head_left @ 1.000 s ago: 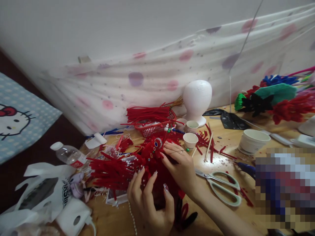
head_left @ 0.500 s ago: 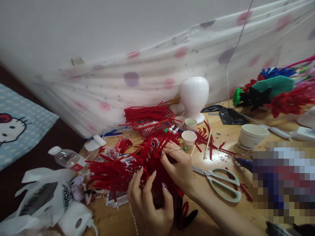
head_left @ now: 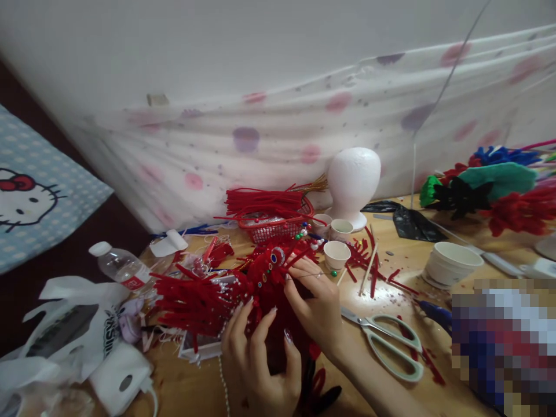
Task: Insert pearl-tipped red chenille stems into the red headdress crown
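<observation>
Between my hands is a fuzzy red pipe-cleaner ornament (head_left: 260, 267), trimmed with jewelled eye-like discs, beads on wires and a long red fringe strung with pearls. My right hand (head_left: 316, 301) grips its right side, thumb in front and the other fingers partly hidden behind the red fluff. A thin wire with a green bead sticks out past that hand. My left hand (head_left: 263, 353) lies against the lower front, fingers spread and fingertips touching the red pile. A pearl string (head_left: 224, 379) hangs beside the left wrist.
Scissors (head_left: 386, 341) lie open to the right, with paper cups (head_left: 336, 255) and a white foam head (head_left: 354, 182) behind. A red basket (head_left: 271, 230) holds red stems. At left are a bottle (head_left: 119, 266) and a plastic bag (head_left: 72, 324). A blurred patch covers the lower right.
The camera view has shifted slightly, so the background sits lower and further right. Both hands keep nearly the same place on the red ornament.
</observation>
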The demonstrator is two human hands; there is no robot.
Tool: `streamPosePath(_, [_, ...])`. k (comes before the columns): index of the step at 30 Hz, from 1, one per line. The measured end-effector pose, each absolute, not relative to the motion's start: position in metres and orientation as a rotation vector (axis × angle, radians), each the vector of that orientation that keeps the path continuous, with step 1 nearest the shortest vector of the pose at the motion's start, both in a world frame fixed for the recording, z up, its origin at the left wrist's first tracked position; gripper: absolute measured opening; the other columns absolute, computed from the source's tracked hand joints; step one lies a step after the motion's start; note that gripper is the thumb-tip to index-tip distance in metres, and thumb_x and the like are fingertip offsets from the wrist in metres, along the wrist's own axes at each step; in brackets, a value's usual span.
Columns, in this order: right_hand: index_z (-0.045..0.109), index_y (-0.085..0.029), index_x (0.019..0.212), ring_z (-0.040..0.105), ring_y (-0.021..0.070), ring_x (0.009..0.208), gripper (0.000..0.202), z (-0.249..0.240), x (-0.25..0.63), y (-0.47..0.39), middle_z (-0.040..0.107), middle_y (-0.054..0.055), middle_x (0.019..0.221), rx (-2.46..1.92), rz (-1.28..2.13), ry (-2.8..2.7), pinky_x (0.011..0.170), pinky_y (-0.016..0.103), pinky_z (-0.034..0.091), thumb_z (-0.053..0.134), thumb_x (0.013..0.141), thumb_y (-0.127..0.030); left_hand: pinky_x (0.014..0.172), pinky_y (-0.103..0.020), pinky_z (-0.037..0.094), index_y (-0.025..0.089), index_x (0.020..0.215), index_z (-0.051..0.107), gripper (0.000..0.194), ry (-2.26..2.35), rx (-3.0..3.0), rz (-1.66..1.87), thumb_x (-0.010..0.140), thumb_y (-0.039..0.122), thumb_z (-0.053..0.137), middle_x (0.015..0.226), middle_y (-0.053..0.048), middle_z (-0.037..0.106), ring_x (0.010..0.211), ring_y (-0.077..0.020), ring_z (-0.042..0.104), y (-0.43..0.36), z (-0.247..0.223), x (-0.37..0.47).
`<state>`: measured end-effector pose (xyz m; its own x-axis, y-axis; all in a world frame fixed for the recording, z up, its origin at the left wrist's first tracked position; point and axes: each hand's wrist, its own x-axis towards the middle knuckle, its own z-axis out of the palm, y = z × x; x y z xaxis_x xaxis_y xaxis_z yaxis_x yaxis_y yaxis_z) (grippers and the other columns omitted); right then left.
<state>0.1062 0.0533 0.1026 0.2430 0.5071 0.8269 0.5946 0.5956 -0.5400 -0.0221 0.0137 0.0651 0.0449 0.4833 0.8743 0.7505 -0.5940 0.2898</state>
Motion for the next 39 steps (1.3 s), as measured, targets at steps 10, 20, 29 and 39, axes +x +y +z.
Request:
streamPosePath(10, [0.068,-0.017,0.084,0.069,0.0196,0.085,0.014,0.104,0.108,0.056,0.074,0.009,0.087,-1.057,-0.089,-1.444,0.086,0.04,0.055,0.056,0.085,-0.009,0.098,-0.048,0.04,0.017,0.106,0.061,0.033,-1.277,-2.036,-1.598,0.074,0.016,0.063,0.121,-0.014,0.055,0.114,-0.0308,0.05,0.014,0.059,-0.024])
streamPosePath(20, [0.069,-0.019,0.081,0.069,0.02,0.083,0.014,0.106,0.114,0.061,0.075,0.006,0.084,-1.069,-0.133,-1.533,0.086,0.042,0.055,0.059,0.086,-0.012,0.106,-0.057,0.04,0.017,0.142,0.027,0.092,-1.386,-1.843,-2.168,0.065,0.015,0.076,0.148,-0.022,0.034,0.135,-0.0351,0.039,0.022,0.04,-0.009])
streamPosePath(29, [0.072,-0.021,0.079,0.07,0.0206,0.082,0.02,0.114,0.102,0.062,0.076,0.006,0.084,-1.142,-0.139,-1.459,0.081,0.039,0.058,0.056,0.085,-0.011,0.107,-0.053,0.042,0.014,0.142,0.033,0.088,-1.656,-1.888,-2.185,0.068,0.028,0.079,0.143,-0.024,0.042,0.132,-0.0364,0.046,0.021,0.028,-0.005])
streamPosePath(39, [0.072,-0.02,0.089,0.071,0.0201,0.096,0.021,0.111,0.102,0.059,0.076,0.008,0.099,-1.11,-0.084,-1.515,0.091,0.035,0.056,0.053,0.086,-0.01,0.107,-0.051,0.042,0.012,0.143,0.028,0.085,-1.636,-1.99,-2.182,0.073,0.021,0.074,0.145,-0.025,0.039,0.133,-0.034,0.045,0.022,0.03,-0.008])
